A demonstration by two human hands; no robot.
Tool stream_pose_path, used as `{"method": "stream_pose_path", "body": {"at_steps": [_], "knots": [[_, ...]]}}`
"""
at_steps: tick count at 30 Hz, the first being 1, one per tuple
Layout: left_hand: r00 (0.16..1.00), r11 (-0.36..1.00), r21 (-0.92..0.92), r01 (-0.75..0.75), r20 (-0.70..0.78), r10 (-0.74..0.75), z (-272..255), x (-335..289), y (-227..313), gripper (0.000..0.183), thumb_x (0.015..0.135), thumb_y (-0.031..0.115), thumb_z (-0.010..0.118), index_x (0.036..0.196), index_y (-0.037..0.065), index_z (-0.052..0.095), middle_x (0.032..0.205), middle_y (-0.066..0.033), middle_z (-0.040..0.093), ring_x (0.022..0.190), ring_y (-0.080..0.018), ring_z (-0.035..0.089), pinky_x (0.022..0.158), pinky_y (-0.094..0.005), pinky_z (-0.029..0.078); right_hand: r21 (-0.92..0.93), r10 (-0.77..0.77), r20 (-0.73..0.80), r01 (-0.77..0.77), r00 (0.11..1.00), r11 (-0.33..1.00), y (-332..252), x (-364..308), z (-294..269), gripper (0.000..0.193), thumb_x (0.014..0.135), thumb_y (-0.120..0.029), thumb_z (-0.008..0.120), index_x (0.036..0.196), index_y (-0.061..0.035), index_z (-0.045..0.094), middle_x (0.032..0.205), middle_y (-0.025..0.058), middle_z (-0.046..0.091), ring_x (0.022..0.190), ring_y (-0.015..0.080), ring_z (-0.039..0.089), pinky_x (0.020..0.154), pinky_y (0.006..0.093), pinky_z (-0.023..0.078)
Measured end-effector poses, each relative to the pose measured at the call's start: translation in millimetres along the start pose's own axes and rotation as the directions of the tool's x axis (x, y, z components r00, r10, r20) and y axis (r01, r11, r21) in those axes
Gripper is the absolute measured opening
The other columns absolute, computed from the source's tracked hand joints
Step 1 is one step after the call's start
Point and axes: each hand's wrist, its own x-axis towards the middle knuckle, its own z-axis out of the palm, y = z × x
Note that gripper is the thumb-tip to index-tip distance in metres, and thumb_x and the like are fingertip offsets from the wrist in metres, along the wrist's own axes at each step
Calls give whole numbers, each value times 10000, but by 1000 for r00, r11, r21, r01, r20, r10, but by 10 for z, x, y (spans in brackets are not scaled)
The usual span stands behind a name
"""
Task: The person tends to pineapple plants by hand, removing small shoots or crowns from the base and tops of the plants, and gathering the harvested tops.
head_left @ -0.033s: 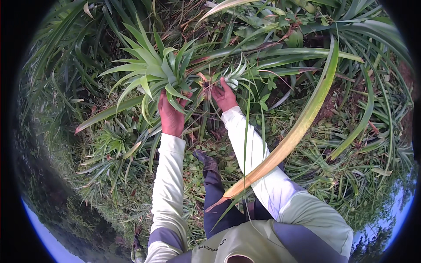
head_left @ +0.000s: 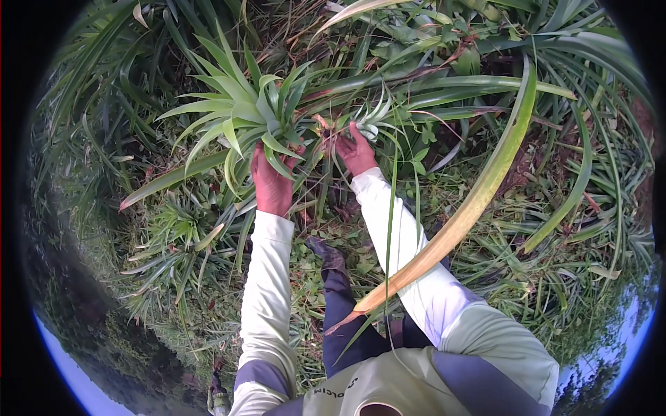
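A large pineapple crown (head_left: 253, 107) with broad, pointed, pale green leaves spreads out at the upper left of centre. From below, my left hand (head_left: 272, 182) is closed around its base, and the leaves cover part of the fingers. Just to the right, my right hand (head_left: 356, 152) is closed at the base of a small silvery-green pineapple shoot (head_left: 373, 123), thumb uppermost. Between the two hands lies a brownish, broken-looking stem end (head_left: 322, 127). Whether it joins the crown or the shoot, I cannot tell.
A long yellow-green leaf (head_left: 479, 208) arches across my right forearm. Smaller pineapple plants (head_left: 179, 229) grow at the left, and long-leaved plants (head_left: 590, 76) crowd the upper right. Weeds and cut leaves surround my boot (head_left: 331, 256). Another person (head_left: 218, 395) is at the lower left edge.
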Motion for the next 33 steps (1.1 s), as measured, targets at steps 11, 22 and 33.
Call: {"method": "stream_pose_path", "body": {"at_steps": [11, 22, 33], "knots": [[1000, 998, -53, 14, 16, -13, -22, -73, 23, 399, 1010, 235, 487, 1318, -17, 456, 1308, -168, 538, 1163, -374, 566, 1032, -576, 472, -64, -181, -115, 175, 977, 983, 17, 45, 7, 393, 770, -183, 837, 1060, -54, 605, 926, 94, 633, 795, 226, 641, 752, 337, 581], [999, 992, -118, 37, -2, -38, -138, -139, 86, 434, 1010, 234, 490, 1352, -26, 429, 1298, -198, 552, 1132, -427, 591, 1017, -574, 476, -506, -873, 169, 800, 458, 321, 229, -16, -9, 175, 798, -93, 795, 921, -18, 694, 864, 54, 690, 735, 154, 649, 657, 274, 530], [1000, 996, -85, 12, 12, -11, -191, -219, 193, 454, 995, 233, 519, 1365, -13, 423, 1302, -204, 546, 1132, -422, 593, 994, -546, 498, -84, -195, 216, 217, 957, 972, 20, -7, -86, 532, 723, 22, 785, 1204, -20, 561, 1160, 129, 640, 1014, 339, 648, 948, 462, 545]]}}
